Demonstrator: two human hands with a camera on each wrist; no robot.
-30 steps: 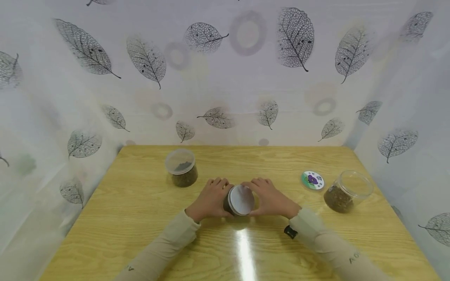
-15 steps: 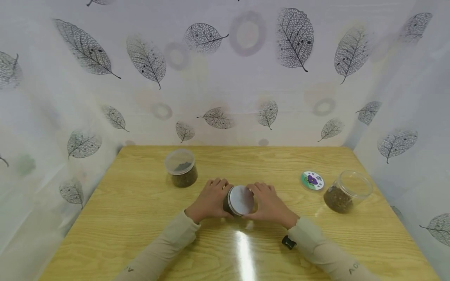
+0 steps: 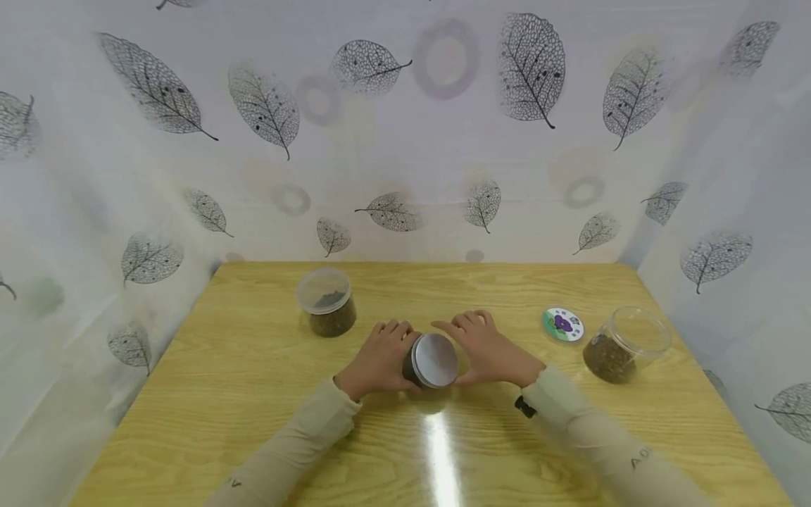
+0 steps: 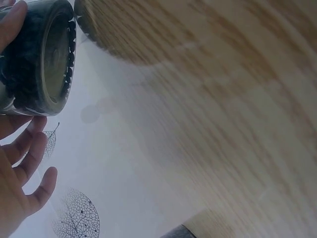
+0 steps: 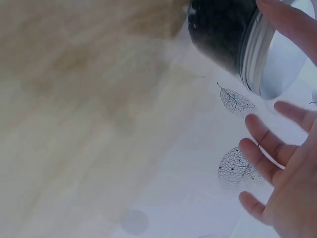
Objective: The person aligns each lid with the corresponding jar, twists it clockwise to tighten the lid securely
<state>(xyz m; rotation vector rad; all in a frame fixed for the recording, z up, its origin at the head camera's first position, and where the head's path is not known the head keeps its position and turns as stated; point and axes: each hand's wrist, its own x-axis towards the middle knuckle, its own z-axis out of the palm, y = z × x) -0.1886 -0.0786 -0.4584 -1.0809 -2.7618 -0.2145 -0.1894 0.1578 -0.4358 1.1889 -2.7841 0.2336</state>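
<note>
A clear jar with dark contents and a silver lid is held tilted at the middle of the table. My left hand grips its body from the left, thumb on the near side and fingers around the far side. On the right, my right hand is spread around the lid. Its thumb lies against the lid's rim, while the fingers stand apart from the lid, as the right wrist view shows.
A lidded tub of dark granules stands back left on the wooden table. At right are a round lid with a purple flower and an uncovered clear jar with brown contents. Leaf-printed cloth borders the table.
My right hand turns on the lid, rolling toward me, then swings back with its fingers lifting off the rim. My left hand keeps its grip on the jar in place.
</note>
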